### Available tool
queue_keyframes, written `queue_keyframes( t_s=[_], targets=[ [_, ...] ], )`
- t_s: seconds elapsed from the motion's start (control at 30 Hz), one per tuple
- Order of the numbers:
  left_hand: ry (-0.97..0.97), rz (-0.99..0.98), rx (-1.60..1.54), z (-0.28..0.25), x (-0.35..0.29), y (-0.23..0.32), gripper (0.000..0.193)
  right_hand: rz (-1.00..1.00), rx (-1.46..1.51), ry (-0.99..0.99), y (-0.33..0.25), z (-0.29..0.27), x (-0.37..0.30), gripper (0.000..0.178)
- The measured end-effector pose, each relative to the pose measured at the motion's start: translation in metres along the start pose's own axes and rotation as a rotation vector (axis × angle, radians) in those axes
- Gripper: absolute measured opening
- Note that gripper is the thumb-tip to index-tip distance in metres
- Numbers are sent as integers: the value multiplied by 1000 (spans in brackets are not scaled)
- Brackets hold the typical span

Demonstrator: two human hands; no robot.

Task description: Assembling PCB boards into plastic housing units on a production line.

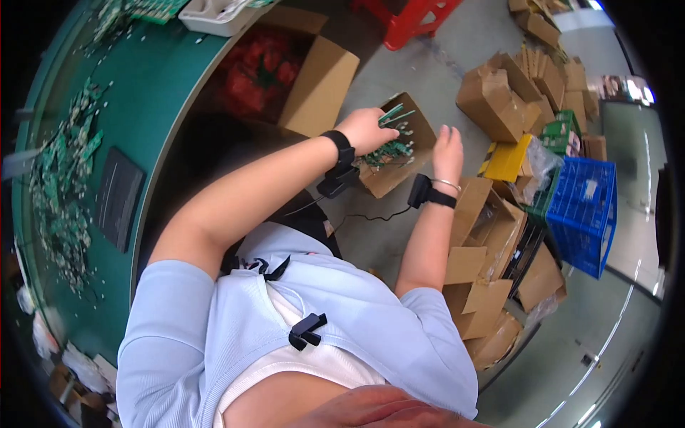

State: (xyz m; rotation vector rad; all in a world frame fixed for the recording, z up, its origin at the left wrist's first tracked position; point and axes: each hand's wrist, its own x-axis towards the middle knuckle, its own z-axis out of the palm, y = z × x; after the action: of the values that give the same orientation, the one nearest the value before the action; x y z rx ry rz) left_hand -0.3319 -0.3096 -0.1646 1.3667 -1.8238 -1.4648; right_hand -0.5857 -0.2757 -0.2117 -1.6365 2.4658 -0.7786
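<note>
A small open cardboard box (416,133) sits on the grey floor, holding several green circuit boards (389,150). My left hand (365,128) reaches into it and is closed on a few green circuit boards (394,114) that stick out past my fingers. My right hand (448,152) hovers at the box's right edge, fingers together and extended, holding nothing. Both wrists carry black bands with small black devices.
A green worktable (164,93) curves along the left, strewn with green boards and a dark pad (118,198). Open cardboard boxes (317,85) stand nearby; more flattened cartons (499,93), a yellow box (508,158), a blue crate (585,214) and a red stool (410,18) surround me.
</note>
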Motion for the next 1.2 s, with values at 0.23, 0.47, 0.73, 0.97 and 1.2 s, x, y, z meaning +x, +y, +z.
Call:
queue_keyframes(
  t_s=[0.23,0.47,0.73,0.97,1.2],
  targets=[
    [-162,213,-111,-99,-133,41,30,67,726,-388,-127,-31,8,28],
    [149,79,-28,-189,-298,44,26,-655,959,-750,-343,-46,-17,24],
    [985,-112,427,-201,-408,19,36,-1396,220,-442,-539,-36,-21,50],
    [1050,-470,519,-214,-419,9,55,-1167,-355,-273,-559,7,32,57],
    [925,-433,650,-222,-420,-18,64,-1274,-235,-39,-571,-17,50,32]
  ],
)
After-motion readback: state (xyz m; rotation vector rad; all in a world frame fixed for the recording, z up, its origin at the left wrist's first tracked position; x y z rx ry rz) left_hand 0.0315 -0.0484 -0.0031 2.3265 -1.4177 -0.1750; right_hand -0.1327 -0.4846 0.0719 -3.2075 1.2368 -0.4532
